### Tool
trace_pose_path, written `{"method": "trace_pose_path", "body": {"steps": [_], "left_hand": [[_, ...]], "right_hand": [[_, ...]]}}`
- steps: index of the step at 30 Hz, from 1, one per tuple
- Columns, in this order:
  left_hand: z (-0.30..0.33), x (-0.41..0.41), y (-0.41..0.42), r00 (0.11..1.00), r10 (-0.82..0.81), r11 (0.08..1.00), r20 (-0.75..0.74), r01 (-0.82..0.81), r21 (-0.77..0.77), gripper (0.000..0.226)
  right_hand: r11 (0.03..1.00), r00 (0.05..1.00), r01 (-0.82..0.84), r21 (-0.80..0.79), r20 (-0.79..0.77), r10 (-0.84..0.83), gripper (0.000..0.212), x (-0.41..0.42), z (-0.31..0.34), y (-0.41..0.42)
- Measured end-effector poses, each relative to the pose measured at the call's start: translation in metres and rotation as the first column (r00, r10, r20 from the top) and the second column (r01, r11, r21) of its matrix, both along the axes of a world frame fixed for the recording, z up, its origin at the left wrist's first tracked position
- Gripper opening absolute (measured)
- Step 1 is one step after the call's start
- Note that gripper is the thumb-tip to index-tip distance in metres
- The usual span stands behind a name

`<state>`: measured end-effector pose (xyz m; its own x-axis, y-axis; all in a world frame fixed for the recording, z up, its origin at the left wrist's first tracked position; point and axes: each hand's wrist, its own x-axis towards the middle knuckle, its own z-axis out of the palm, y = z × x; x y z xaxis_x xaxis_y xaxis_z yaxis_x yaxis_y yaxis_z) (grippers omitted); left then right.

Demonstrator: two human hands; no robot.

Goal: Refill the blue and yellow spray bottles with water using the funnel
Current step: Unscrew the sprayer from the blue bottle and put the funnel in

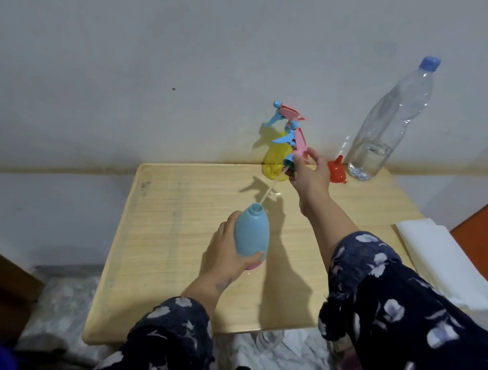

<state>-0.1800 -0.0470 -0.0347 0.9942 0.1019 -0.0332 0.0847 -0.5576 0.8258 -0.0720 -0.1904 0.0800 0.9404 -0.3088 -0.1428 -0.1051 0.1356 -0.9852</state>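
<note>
- Pale wood grain covers the small table [173, 237], which stands against a white wall [160, 44].
- The left hand [228, 254] is wrapped around the blue spray bottle [251, 234] — fingers on its left side, thumb across the lower front. The bottle is lifted and tilted, with its open neck pointing toward 12 o'clock, and a pink base shows just under the thumb.
- The right hand [308, 175] is closed around the collar of the removed spray head [295, 143], a pink piece with a blue trigger and nozzle, held at about 1 o'clock from the blue bottle.
- A clear dip tube [268, 191] hangs from that spray head; its lower end is at the rim of the blue bottle's neck, though whether it is still inside I cannot tell.
- The yellow spray bottle [273, 160] stands at the table's far edge, at 12 o'clock from the blue one, partly behind the right hand, with its own pink and blue spray head [284, 113] still on.
- The red funnel [337, 171] rests on the table at 3 o'clock from the yellow bottle, just beside the right hand.
- A tall clear water bottle [390, 118] with a blue cap stands beside the funnel at 3 o'clock, holding a little water at the bottom.
- Both forearms wear dark sleeves [403, 302] with a pale flower print.
- Folded white paper [448, 261] lies off the table's right edge.
</note>
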Motion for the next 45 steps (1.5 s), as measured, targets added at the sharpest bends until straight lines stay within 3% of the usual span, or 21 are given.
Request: {"method": "trace_pose_path", "body": {"steps": [5,8,13,18,23,28,31,37,41,45], "left_hand": [[-0.003,-0.007,0.003,1.0,-0.015,1.0,0.011,0.015,-0.006,0.091],[-0.002,-0.008,0.002,1.0,-0.019,1.0,0.018,0.019,0.003,0.093],[-0.006,-0.008,0.001,1.0,-0.004,1.0,0.021,0.004,-0.001,0.095],[-0.011,-0.006,0.001,1.0,0.006,1.0,0.016,-0.006,-0.015,0.099],[-0.011,-0.007,-0.001,1.0,0.023,0.999,0.009,-0.023,-0.035,0.102],[-0.009,-0.012,-0.004,0.999,0.05,0.993,-0.006,-0.05,-0.104,0.102],[-0.007,-0.013,-0.01,0.996,0.084,0.985,-0.007,-0.085,-0.147,0.097],[-0.008,-0.012,-0.029,0.967,0.254,0.941,0.03,-0.24,-0.238,0.105],[-0.006,-0.012,-0.053,0.911,0.408,0.875,0.055,-0.374,-0.307,0.087],[-0.005,-0.01,-0.064,0.888,0.456,0.841,0.053,-0.411,-0.352,0.077]], "right_hand": [[0.99,0.996,0.085,-0.114,0.002,-0.085,0.038,0.002,0.005,-0.034],[0.958,0.998,0.042,-0.284,-0.038,-0.055,0.039,-0.01,-0.014,-0.047],[0.839,0.974,-0.118,-0.531,-0.228,-0.008,0.041,-0.045,-0.066,-0.059],[0.803,0.924,-0.226,-0.552,-0.382,-0.003,0.047,-0.066,-0.103,-0.067],[0.685,0.92,-0.306,-0.661,-0.391,0.034,0.044,-0.067,-0.114,-0.073],[0.699,0.903,-0.326,-0.636,-0.43,0.029,0.05,-0.057,-0.118,-0.081],[0.709,0.906,-0.302,-0.637,-0.423,0.006,0.047,-0.042,-0.113,-0.098],[0.663,0.918,-0.367,-0.653,-0.369,0.145,0.046,0.008,-0.101,-0.14],[0.688,0.953,-0.288,-0.666,-0.269,0.139,0.054,0.051,-0.096,-0.161],[0.719,0.982,-0.185,-0.67,-0.152,0.111,0.052,0.099,-0.102,-0.17]]}}
